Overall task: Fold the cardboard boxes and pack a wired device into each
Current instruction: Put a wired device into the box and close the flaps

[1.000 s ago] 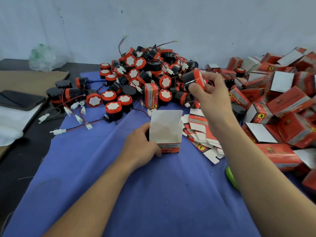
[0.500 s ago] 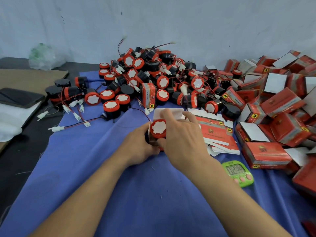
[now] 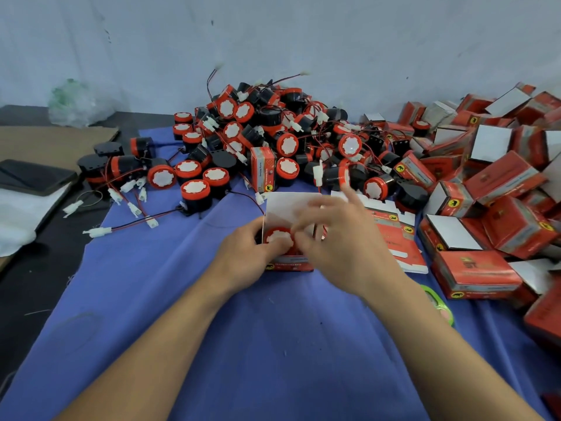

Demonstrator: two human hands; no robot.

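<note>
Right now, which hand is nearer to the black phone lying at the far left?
Left. The left hand grips the open box, well to the right of the black phone; the right hand is farther right, on the box's other side.

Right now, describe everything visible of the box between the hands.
The cardboard box is red-printed outside, white inside, standing on the blue cloth with its top flap raised. A wired device, red-ringed with a white face, sits in its mouth. The left hand grips its side; the right hand, blurred, works at the opening.
</note>
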